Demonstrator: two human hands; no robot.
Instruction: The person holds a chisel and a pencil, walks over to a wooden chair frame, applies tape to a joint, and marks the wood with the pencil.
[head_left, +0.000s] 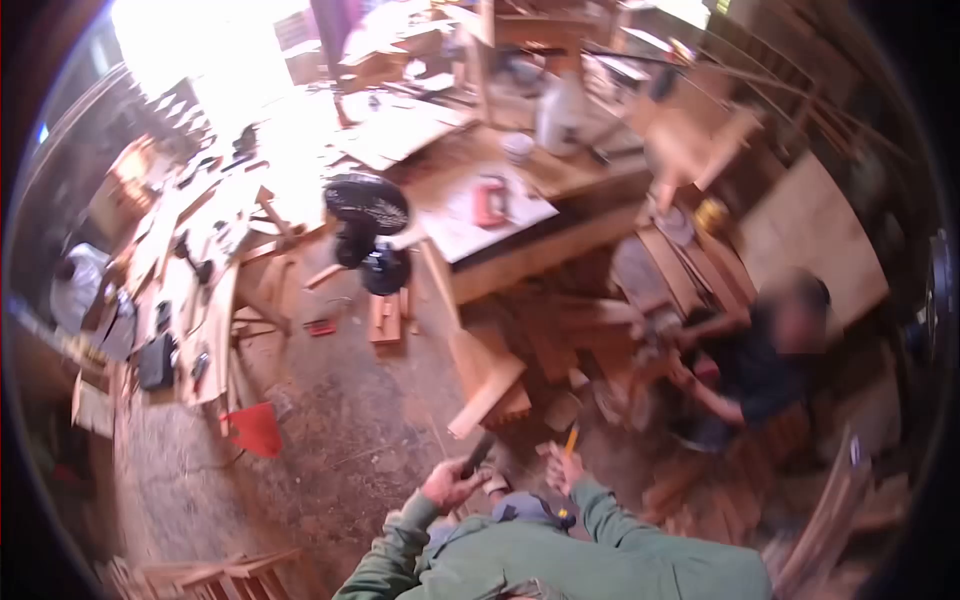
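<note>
Head view, workshop, landmark the wooden desk (pixel 575 178) with a white sheet (pixel 450 215) on it. Item: left hand (pixel 455 487), one, in a green sleeve (pixel 392 555), on the wearer's side of the desk; fingers clamped on a dark, elongated object (pixel 478 455), exact kind too blurred to tell. Item: right hand (pixel 565 470), one, likewise on the wearer's side of the desk and well apart from it; fingers together around a slim yellow pencil (pixel 571 440), held upright with a slight tilt. Item: red object (pixel 489 202), blurred, lying on the desk's white sheet. Item: white jug (pixel 558 115), standing towards the desk's far side. Item: black fan (pixel 368 203), just left of the desk. Item: red flat piece (pixel 257 430), well left of the desk, nearer the wearer. Item: co-worker (pixel 765 360), dark shirt, low down to the right of the desk. Item: pale panel (pixel 820 235), leaning, right of the desk, behind the co-worker.
</note>
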